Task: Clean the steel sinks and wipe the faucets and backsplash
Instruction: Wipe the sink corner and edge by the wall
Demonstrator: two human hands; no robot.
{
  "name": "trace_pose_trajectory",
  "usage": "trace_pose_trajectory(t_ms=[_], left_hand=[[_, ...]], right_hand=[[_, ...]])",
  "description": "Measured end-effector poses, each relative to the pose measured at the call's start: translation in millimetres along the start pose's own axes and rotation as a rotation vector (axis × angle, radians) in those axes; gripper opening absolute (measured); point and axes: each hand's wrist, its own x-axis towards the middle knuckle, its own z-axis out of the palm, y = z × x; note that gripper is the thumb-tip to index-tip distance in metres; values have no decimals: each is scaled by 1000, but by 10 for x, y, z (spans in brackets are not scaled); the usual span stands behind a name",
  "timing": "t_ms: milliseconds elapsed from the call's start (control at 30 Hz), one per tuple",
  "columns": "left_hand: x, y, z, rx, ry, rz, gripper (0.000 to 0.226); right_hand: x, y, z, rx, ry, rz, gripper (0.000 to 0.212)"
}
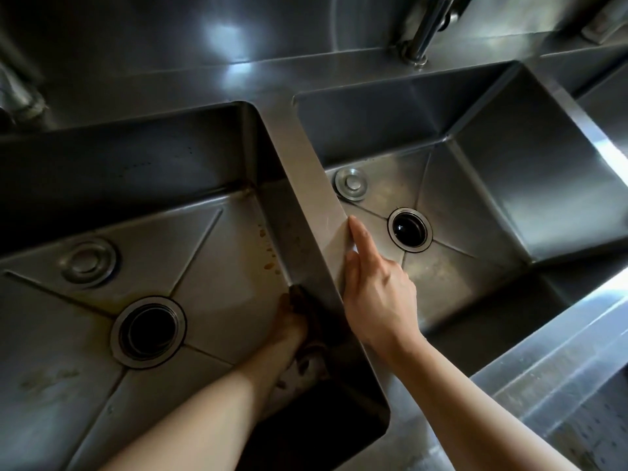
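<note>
2 steel basins sit side by side, and the job looks barely begun: the left sink [85,334] shows brownish spots along its right wall, while the right sink [509,198], faucet [424,32] and backsplash [170,35] look untouched. The left hand [289,321] presses what seems a dark scrubbing pad [307,302] to that spotted wall, grip unclear, while the right hand [377,294] rests on the divider [306,164], forefinger straight; no writing is readable.

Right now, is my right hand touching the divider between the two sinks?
Touching. The head view shows the right hand resting against the divider, its extended index finger lying along the divider's right edge, with no gap visible.
</note>
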Motion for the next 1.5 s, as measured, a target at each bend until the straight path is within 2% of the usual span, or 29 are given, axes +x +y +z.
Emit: trace_pose_trajectory(t_ms=[133, 167, 300, 367, 433, 567, 700, 800, 900, 1000, 1133, 1200, 1333, 1400, 1500], left_hand=[[-203, 280, -146, -297, 37, 120, 12], [-261, 398, -207, -340, 64, 167, 13], [-423, 773, -417, -382, 111, 318, 23], [-377, 804, -406, -337, 151, 356, 16], [-217, 748, -354, -324, 179, 328, 6], [175, 496, -241, -244, 158, 139, 4], [437, 266, -126, -55, 132, 64, 34], [494, 292, -161, 18, 145, 61, 36], [484, 293, -170, -60, 120, 70, 32], [296, 449, -227, -277, 154, 177, 13], [10, 899, -467, -360, 240, 467, 19], [-24, 1023, -540, -324, 247, 536, 22], [229, 932, -519, -139, 244, 397, 15], [412, 876, -483, -92, 232, 284, 28], [590, 775, -434, -65, 222, 174, 30]], right_hand=[[3, 19, -7, 34, -41, 34, 46], [3, 20, -14, 57, -64, 49, 45], [99, -30, -110, 141, -77, 41, 44], [327, -98, -155, 159, -40, 12, 46], [611, -215, -159, 160, -84, -33, 49], [949, -420, 2, 150, -124, -116, 50], [966, -394, 116, 81, -45, -139, 49], [961, -396, 128, 66, -14, -144, 48], [961, -410, 136, 57, -9, -122, 49], [957, -417, 130, 54, -19, -106, 49], [952, -463, 92, 39, -49, -64, 48], [940, -486, 73, 28, -53, -58, 49], [933, -468, 86, 8, -20, -74, 48], [931, -448, 107, 4, 2, -86, 47], [959, -440, 132, 20, 39, -110, 48]])
